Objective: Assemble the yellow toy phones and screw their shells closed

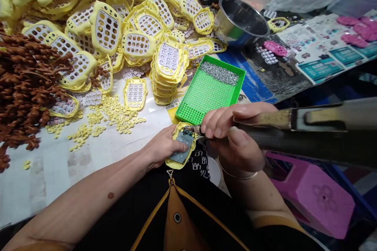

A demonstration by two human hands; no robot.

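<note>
My left hand [165, 146] grips a yellow toy phone shell [179, 162] at its left side, the thumb pressed on a grey circuit board [183, 147] that lies inside. In my right hand [232, 131] is a dark power screwdriver [306, 127], its body stretching off to the right edge. The screwdriver's tip meets the top of the shell, near the green end of the board; any screw there is too small to make out. Just beyond both hands stands a green perforated tray [206, 94] with a heap of small silver screws [220, 73] at its far end.
Stacked yellow shells [167, 62] stand behind the shell, before a large pile of yellow casings [106, 27]. Small yellow buttons [118, 115] and brown plastic parts [26, 82] lie left. A steel bowl [235, 27] is at the back; a pink stool [318, 196] stands lower right.
</note>
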